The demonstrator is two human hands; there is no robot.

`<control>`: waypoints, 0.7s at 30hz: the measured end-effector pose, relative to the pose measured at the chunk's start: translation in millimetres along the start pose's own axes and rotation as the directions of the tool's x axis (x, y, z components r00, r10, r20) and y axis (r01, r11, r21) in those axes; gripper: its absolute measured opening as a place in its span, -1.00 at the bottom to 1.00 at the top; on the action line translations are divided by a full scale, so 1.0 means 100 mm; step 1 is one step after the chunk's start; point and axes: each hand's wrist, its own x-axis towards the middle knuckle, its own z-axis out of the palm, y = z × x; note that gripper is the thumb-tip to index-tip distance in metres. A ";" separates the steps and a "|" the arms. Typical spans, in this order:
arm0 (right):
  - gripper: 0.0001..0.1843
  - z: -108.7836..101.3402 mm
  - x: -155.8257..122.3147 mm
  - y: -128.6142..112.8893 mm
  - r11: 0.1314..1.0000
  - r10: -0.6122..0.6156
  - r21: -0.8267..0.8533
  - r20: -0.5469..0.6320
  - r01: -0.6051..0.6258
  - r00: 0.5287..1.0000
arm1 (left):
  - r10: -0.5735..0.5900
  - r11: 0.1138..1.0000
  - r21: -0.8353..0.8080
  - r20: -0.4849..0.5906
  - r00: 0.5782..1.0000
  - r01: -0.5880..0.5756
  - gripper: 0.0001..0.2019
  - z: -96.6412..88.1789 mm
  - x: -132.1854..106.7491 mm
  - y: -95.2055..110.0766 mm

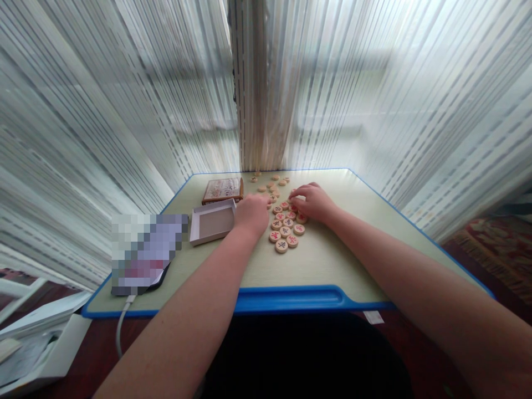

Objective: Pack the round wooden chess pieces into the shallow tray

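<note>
Round wooden xiangqi pieces point(285, 231) with red or black characters lie face up in a close cluster in the middle of the table. My left hand point(251, 214) is at the cluster's left side, its fingers curled in by the far pieces. What those fingers hold, if anything, is hidden. On the far right of the cluster, my right hand point(315, 203) bends over the pieces, with thumb and forefinger closed about the edge of a xiangqi piece point(291, 195). Further back, several more pieces point(271, 185) lie scattered, some blank side up.
Left of my left hand sits a shallow open box tray point(214, 221), with a patterned box lid point(223, 189) behind it. A pixelated phone or tablet point(149, 255) with a white cable point(121, 327) lies at the table's left. Blue edging point(291, 298) borders the table; curtains point(266, 83) hang behind.
</note>
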 end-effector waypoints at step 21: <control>-0.70 -0.02 -0.01 -0.01 0.990 0.132 0.061 -0.018 -0.131 0.991 | 0.033 0.999 0.006 0.017 0.999 -0.033 -0.64 0.04 0.00 -0.03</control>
